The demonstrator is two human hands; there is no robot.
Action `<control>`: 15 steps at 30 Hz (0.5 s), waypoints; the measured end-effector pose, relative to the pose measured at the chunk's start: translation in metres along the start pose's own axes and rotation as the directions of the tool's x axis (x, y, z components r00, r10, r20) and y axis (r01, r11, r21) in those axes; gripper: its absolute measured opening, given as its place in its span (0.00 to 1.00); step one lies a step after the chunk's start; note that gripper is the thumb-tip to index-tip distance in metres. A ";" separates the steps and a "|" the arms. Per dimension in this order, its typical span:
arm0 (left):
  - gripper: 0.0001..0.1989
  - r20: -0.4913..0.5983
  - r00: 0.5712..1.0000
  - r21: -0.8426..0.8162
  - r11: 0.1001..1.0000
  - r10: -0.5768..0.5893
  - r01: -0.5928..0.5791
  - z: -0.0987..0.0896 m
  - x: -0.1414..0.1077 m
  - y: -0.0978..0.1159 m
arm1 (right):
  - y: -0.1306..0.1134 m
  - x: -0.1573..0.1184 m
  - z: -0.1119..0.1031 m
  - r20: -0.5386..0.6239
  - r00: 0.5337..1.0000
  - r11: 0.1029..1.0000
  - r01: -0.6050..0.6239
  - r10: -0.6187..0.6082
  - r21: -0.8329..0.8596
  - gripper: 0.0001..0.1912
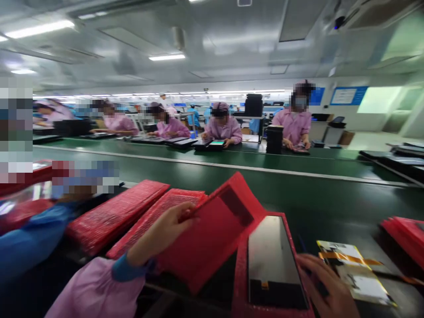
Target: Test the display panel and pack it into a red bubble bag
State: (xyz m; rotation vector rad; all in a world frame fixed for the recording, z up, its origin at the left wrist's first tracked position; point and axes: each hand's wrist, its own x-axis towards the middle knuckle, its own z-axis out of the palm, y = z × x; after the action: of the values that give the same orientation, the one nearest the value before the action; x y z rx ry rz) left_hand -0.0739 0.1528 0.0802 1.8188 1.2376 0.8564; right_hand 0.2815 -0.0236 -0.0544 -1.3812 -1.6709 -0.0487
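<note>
My left hand (168, 227), in a pink sleeve with a blue cuff, pinches the edge of a red bubble-wrap sleeve (212, 234) and holds it up at a tilt. To its right, a display panel (273, 260) with a shiny grey back and a dark lower strip lies on another piece of red wrap (241, 282). My right hand (327, 285) is at the panel's right edge, blurred, with its fingers curled. Something dark and thin shows between those fingers; its kind cannot be made out.
Red-wrapped bundles (121, 214) lie at left beside a co-worker's blue sleeve (36, 238). A board with orange flex strips (356, 269) and a red stack (406, 238) are at right. Beyond runs a green conveyor belt (318, 194); people in pink work across it.
</note>
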 end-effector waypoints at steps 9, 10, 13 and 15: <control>0.10 0.455 0.891 -0.055 0.998 0.010 0.017 0.064 -0.029 0.036 | -0.051 0.062 -0.019 -0.106 0.979 0.975 -0.160 0.177 0.152 0.03; 0.10 0.450 0.893 -0.034 0.999 0.010 0.006 0.066 -0.029 0.036 | -0.052 0.060 -0.018 -0.143 0.975 0.977 -0.152 0.173 0.148 0.04; 0.09 0.448 0.894 -0.010 1.000 0.015 -0.011 0.068 -0.026 0.033 | -0.050 0.050 -0.020 -0.090 0.967 0.937 -0.206 0.240 0.280 0.06; 0.09 0.466 0.884 -0.019 1.000 0.016 -0.007 0.068 -0.025 0.030 | -0.048 0.045 -0.024 0.155 0.919 0.749 -0.387 0.364 0.537 0.08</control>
State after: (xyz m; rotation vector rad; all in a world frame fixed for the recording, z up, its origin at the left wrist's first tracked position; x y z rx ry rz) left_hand -0.0104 0.1072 0.0706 1.8747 0.9038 0.3905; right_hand 0.2618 -0.0209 0.0128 -1.2266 -1.2542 0.6640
